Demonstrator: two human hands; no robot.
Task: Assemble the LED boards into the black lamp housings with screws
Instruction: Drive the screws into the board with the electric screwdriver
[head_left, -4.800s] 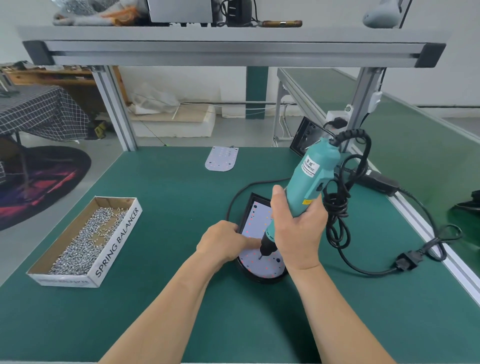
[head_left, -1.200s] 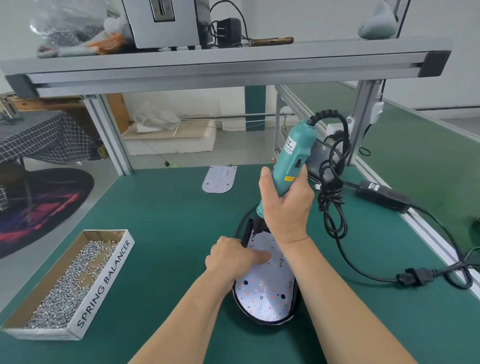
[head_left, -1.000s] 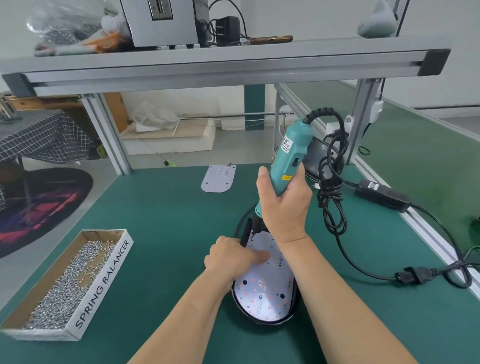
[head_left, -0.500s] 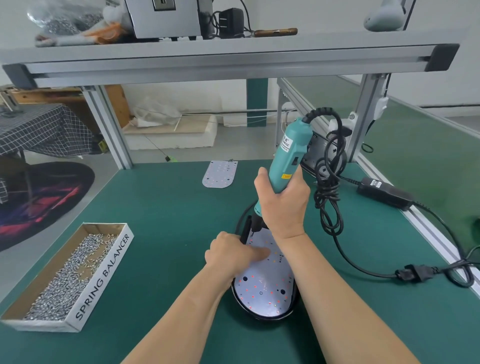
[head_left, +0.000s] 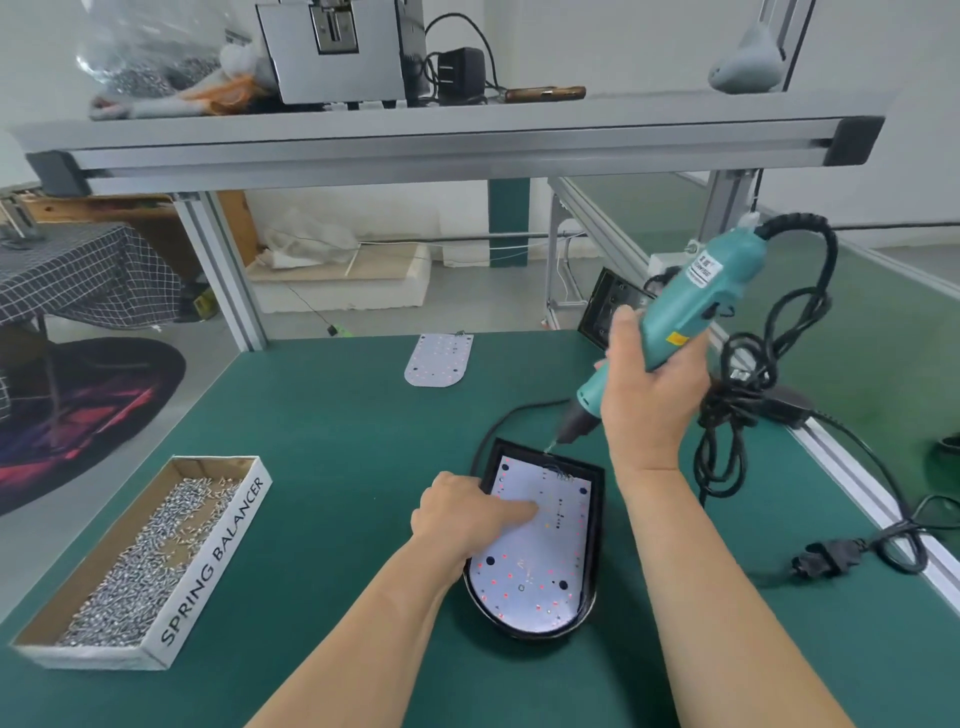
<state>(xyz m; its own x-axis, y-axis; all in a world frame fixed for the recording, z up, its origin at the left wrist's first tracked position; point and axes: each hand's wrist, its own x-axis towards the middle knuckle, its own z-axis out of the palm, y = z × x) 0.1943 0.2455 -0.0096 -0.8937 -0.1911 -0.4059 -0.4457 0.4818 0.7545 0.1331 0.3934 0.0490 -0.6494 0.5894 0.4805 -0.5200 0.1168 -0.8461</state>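
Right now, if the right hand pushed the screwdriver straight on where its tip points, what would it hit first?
Probably the far rim of the housing. The right hand tilts the screwdriver tip down-left, just above it, beside the board. Depth is unclear.

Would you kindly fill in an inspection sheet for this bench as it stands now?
Surface: a green mat covers the bench.
Job's things: the LED board sits in the black lamp housing; a spare LED board lies near the far edge; a cardboard box at left holds loose screws.
Clutter: metal box, charger and bag on the upper shelf.
Hands: the left hand presses a finger on the LED board; the right hand grips the teal screwdriver, tilted, its bit by the housing's far edge.
Cables: the screwdriver cord hangs in loops; a black plug lies on the mat at right.
Surroundings: checked tablecloth and dark rug at left.
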